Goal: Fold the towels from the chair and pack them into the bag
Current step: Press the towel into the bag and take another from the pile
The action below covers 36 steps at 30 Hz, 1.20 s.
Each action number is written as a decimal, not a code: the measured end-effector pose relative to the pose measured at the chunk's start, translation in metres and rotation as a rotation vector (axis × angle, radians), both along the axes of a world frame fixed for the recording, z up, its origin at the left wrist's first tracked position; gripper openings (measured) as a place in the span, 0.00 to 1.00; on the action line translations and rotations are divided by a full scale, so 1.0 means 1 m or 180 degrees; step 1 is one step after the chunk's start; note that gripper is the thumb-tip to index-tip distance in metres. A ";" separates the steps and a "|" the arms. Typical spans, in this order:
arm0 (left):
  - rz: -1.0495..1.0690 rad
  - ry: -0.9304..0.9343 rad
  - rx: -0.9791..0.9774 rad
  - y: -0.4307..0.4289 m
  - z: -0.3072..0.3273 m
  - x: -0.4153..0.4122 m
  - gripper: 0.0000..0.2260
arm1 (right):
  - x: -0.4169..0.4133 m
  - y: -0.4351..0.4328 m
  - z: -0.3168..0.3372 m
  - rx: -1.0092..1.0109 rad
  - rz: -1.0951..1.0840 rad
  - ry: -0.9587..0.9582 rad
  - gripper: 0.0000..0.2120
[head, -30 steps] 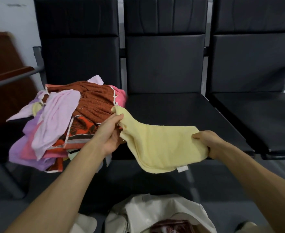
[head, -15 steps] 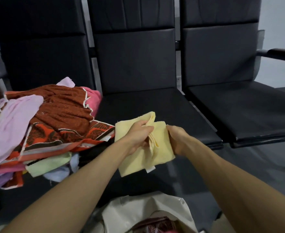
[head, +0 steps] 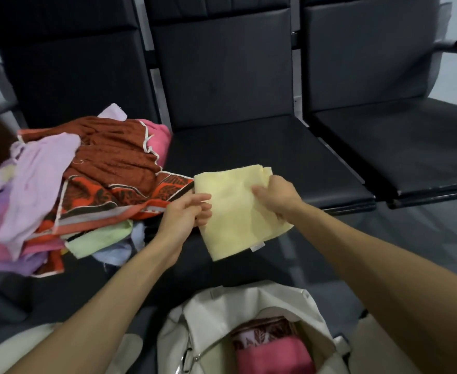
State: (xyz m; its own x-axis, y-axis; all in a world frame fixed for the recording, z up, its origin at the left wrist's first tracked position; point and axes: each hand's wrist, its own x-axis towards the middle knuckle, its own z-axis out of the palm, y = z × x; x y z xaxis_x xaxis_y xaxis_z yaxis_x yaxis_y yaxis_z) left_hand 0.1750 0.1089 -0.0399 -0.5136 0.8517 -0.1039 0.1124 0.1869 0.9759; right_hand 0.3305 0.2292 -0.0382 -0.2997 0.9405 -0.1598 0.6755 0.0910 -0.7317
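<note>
Nearest, we count one white bag, mouth open, with two folded towels inside: one pink towel and one patterned towel. Above it, two hands hold one yellow towel, folded and lifted in front of the middle seat. The left hand pinches its left edge; the right hand grips its right side near the top. On the left seat we see one mixed pile of unfolded towels. Behind it we count three black chairs in a row.
</note>
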 end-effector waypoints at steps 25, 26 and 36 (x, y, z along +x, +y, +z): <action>-0.1666 -0.0063 -0.0769 -0.069 -0.035 -0.027 0.12 | 0.045 -0.048 0.038 -0.0011 0.1968 -0.0366 0.06; -0.1750 -0.0051 -0.0897 -0.070 -0.045 -0.023 0.12 | 0.050 -0.047 0.030 -0.0053 0.1967 -0.0514 0.05; -0.2392 0.0880 -0.2102 -0.080 -0.172 0.002 0.11 | 0.057 -0.066 -0.119 -0.1198 0.2004 -0.1665 0.01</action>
State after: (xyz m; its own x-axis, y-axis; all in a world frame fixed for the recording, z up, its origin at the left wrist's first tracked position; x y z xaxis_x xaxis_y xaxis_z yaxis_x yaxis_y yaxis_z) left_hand 0.1766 0.0286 -0.2119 0.0495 0.7784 -0.6258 0.6256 0.4643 0.6270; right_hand 0.3874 0.1628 -0.1576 -0.5441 0.4848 -0.6847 0.8368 0.3732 -0.4008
